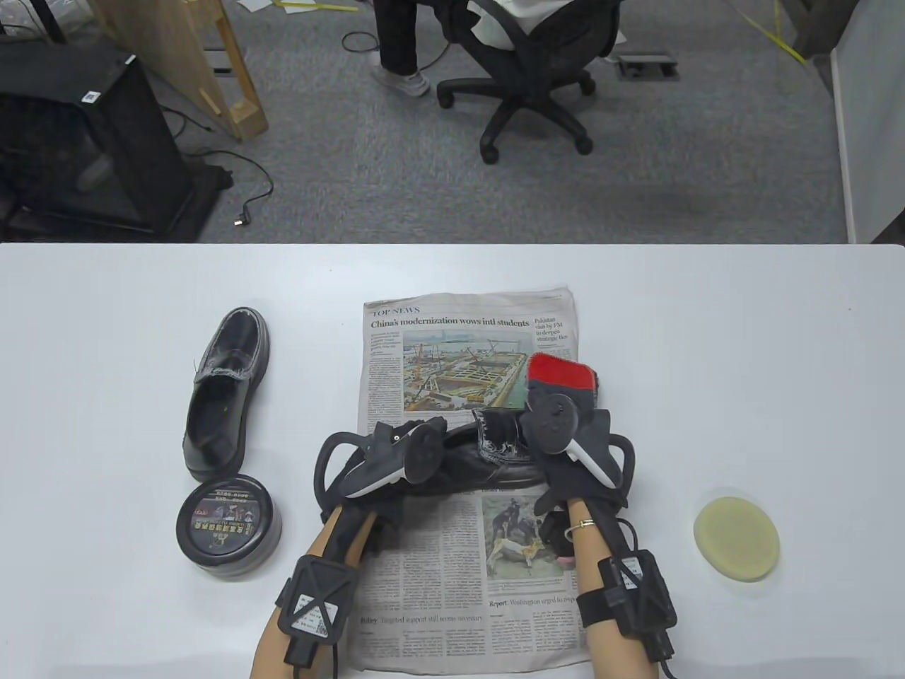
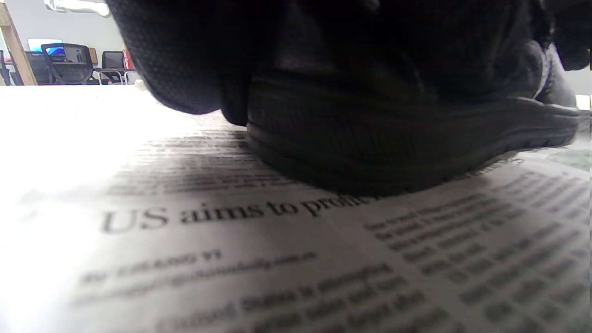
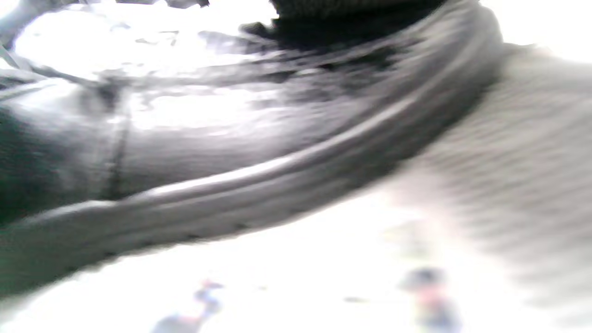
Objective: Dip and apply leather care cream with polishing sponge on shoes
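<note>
A black leather shoe point(image 1: 488, 453) lies sideways on the newspaper point(image 1: 438, 566). My left hand point(image 1: 396, 460) grips its left end; in the left wrist view my gloved fingers point(image 2: 185, 64) wrap over the shoe point(image 2: 393, 138), whose sole rests on the paper. My right hand point(image 1: 565, 431) holds the right end, and its glove point(image 3: 347, 11) lies against the upper point(image 3: 185, 138). A red-and-black piece point(image 1: 562, 373) shows just beyond the right tracker; I cannot tell what it is. The round yellow sponge point(image 1: 736, 539) lies at the right. The closed cream tin point(image 1: 228, 527) stands at the left.
A second black shoe point(image 1: 226, 392) lies left of the newspaper, toe pointing away, just behind the tin. The white table point(image 1: 707, 318) ends at a far edge, with an office chair point(image 1: 530, 78) on the carpet beyond.
</note>
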